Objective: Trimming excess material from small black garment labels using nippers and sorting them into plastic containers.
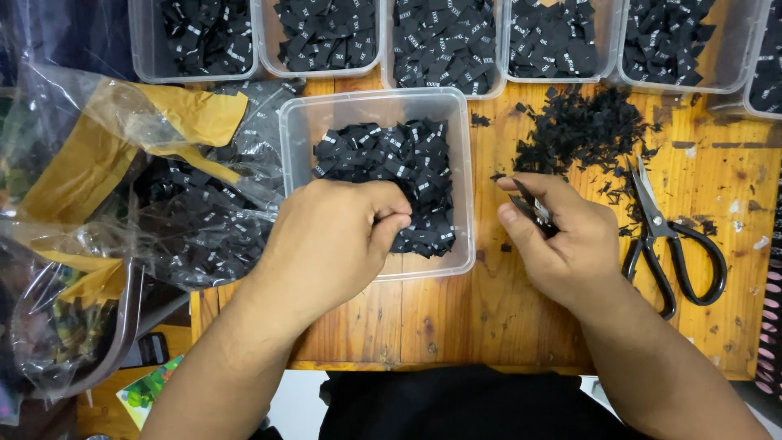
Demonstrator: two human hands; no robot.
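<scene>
On our left lies a clear plastic bag (163, 212) of black woven labels. Our left hand (334, 240) is curled shut inside the clear plastic tub (460, 175), gathering labels (391, 159) there. They look light, limp and slippery, so we judge a pinch at the edges or a loose scoop suits them. Each is a small black folded tab with white marks. Our right hand (558, 240) pinches a few labels (533, 208) over the wooden table (456, 318), beside black scissors (668, 240)
</scene>
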